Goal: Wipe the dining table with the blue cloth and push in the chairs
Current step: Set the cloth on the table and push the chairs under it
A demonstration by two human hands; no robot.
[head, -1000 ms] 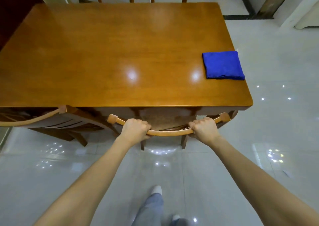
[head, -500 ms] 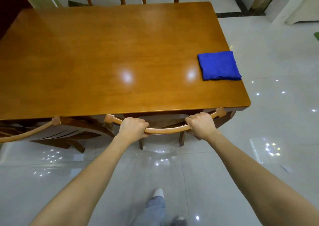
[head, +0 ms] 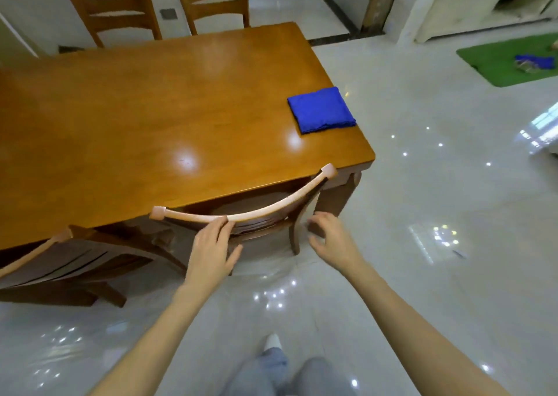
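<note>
Seemingly, left hand [head: 211, 250] touches the curved wooden chair rail [head: 271, 210] straight-fingered; right hand [head: 330, 241] loosely spread.

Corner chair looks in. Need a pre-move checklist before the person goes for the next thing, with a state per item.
1. Near chair tucked under the table: ok, its top rail sits at the table edge.
2. Right hand free: ok, off the chair, holds nothing.
3. Left hand free: not ok, straight fingers touch the top rail.
4. Blue cloth located: ok, folded on the table near its right corner.
5. Left chair tucked: cannot tell, partly out of view.
6. Table wiped: cannot tell.
</note>
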